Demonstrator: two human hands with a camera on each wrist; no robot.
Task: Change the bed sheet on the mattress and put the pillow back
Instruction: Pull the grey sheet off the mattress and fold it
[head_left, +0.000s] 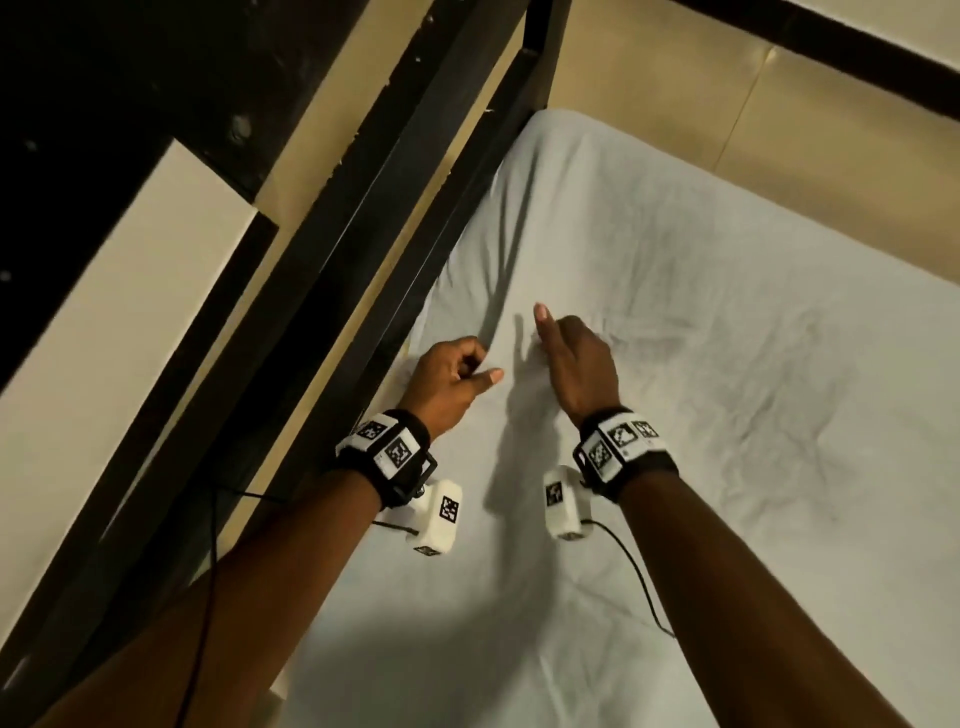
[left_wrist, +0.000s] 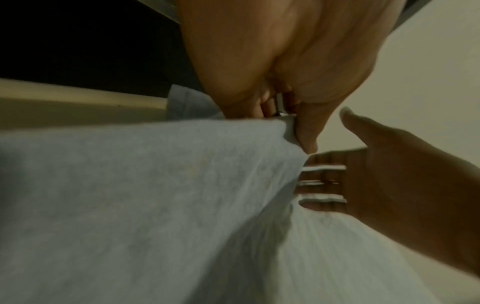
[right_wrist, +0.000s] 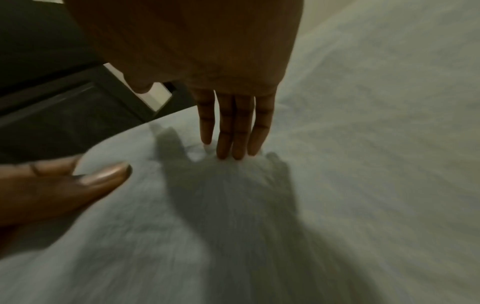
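A pale grey bed sheet (head_left: 727, 364) covers the mattress, lightly wrinkled. My left hand (head_left: 475, 366) is at the mattress's left edge with its fingers curled. The left wrist view shows that hand (left_wrist: 285, 115) pinching a fold of the sheet (left_wrist: 155, 205) between thumb and fingers. My right hand (head_left: 563, 353) lies just right of it. Its fingers (right_wrist: 233, 133) are straight, with the tips touching the sheet (right_wrist: 363, 164). The right wrist view shows the left hand (right_wrist: 78, 185) at the lower left. No pillow is in view.
A black metal bed frame (head_left: 363, 249) runs along the mattress's left side, with a post at the far corner. Beige tiled floor (head_left: 831, 130) lies beyond the mattress's far edge. Cables hang from both wrist cameras.
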